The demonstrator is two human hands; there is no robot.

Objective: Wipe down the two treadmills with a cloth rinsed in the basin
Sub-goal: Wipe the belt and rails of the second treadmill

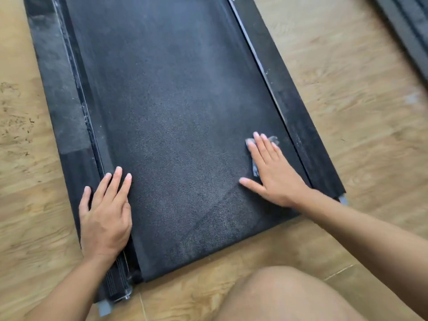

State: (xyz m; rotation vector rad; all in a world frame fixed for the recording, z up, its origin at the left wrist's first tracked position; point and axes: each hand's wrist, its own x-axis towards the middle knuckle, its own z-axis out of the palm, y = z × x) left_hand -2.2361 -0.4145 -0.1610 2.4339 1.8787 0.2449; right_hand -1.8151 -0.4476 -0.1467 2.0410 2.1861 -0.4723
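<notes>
The wooden floor (pixel 20 140) fills the left edge of the view. On it lies a black treadmill, seen from its near end. Its left side rail (pixel 60 100) shows grey dust streaks. The left hand (pixel 105 216) lies flat where this rail meets the belt, near the end of the machine; its fingers are straight, a little spread, and they hold nothing. Below the wrist a grey end cap (pixel 104 308) sticks out at the corner of the frame.

The running belt (pixel 176 112) is dark and grainy, with a paler dusty patch in the middle. On the right part of the belt the right hand (pixel 275 177) presses flat on a small grey cloth (pixel 274 139); the fingers are straight, the thumb is spread out, and the cloth shows only at the fingertips and beside the palm. The two hands are well apart. Just beside the cloth runs the right side rail (pixel 298 117). A bare knee (pixel 284 295) is at the bottom. In the top right corner is the edge of a second treadmill (pixel 407 22).
</notes>
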